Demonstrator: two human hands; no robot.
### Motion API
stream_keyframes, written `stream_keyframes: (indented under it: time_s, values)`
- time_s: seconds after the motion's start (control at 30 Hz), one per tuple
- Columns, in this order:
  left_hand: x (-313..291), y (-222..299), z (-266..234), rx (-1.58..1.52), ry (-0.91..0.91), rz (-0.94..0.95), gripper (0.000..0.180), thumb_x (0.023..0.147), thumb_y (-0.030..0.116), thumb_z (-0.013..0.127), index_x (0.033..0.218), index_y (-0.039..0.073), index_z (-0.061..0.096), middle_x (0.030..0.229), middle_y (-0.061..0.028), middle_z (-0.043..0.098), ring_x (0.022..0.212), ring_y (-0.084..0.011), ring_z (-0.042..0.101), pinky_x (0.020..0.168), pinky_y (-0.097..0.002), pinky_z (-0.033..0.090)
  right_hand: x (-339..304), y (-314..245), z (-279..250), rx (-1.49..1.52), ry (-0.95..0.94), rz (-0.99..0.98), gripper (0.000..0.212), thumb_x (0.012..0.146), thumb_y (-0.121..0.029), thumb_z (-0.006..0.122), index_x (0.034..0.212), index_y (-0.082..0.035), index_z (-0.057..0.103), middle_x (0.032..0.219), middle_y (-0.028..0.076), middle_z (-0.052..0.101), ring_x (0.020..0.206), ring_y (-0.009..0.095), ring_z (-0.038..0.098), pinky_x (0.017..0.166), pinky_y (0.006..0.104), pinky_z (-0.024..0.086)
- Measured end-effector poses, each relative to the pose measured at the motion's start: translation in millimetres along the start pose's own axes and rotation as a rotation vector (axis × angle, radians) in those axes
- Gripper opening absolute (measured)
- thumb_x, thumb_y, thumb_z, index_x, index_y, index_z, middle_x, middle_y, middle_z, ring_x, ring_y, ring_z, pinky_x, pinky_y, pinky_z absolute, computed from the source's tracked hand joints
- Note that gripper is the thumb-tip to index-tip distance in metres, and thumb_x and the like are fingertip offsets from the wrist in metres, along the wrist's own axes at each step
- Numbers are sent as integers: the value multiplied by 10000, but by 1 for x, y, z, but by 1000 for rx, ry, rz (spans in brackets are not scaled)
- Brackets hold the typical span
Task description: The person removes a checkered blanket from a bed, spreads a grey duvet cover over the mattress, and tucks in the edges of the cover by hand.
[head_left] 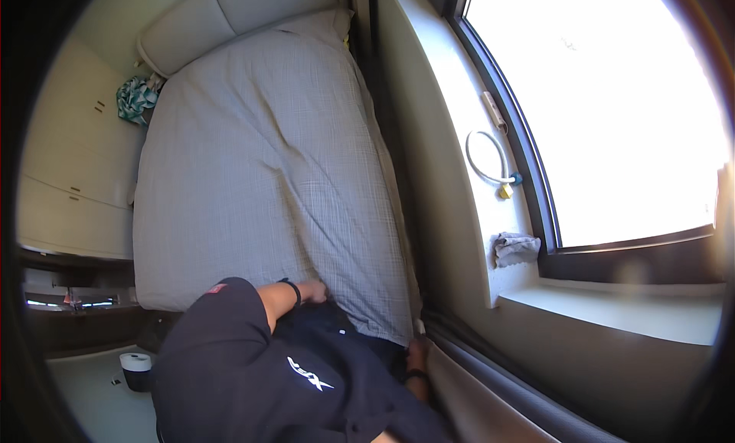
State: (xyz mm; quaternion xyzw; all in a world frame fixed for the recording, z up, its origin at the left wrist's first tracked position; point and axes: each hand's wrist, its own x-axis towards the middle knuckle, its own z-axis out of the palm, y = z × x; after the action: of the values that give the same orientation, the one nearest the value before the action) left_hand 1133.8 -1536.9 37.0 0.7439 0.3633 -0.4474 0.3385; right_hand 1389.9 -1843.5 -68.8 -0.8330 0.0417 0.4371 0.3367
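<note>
A grey bedspread (230,183) with long creases covers the bed. At its near edge my left hand (315,291) is closed, fingers curled on the cloth, a dark band round the wrist. Further right, at the bedspread's near right corner, my right hand (417,353) is closed on the cloth's edge; its fingers are partly hidden. A dark band circles that wrist too. My dark shirt hides part of the bed's near end.
A padded headboard (187,31) stands at the far end. Left are pale cabinets (76,152), a teal patterned cloth (138,98) and a black-and-white bin (137,372). On the right windowsill lie a hose (482,167), a power strip (494,110) and a grey rag (517,248).
</note>
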Motion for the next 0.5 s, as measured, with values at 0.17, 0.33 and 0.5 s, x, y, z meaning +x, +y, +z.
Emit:
stream_keyframes:
  time_s: [0.17,0.33,0.5]
  values:
    - [6,37,-24,-284,350,230,304,739,287,495,838,29,623,822,-182,626,795,-322,600,715,-399,467,39,63,12,418,-53,53,198,775,-96,503,945,4,529,751,99,546,597,189,541,475,298,423]
    - [2,-6,2,-639,511,226,273,704,286,517,779,44,619,742,-150,625,701,-288,611,657,-391,471,31,38,24,64,-109,-138,203,765,-130,549,925,-5,540,741,91,548,615,200,538,504,292,439]
    - [-32,-116,56,-471,467,77,241,678,256,528,721,49,644,728,-145,627,691,-273,615,638,-401,470,-47,-46,33,-1113,-505,-924,268,766,-263,602,841,-6,592,768,152,600,707,308,580,622,379,487]
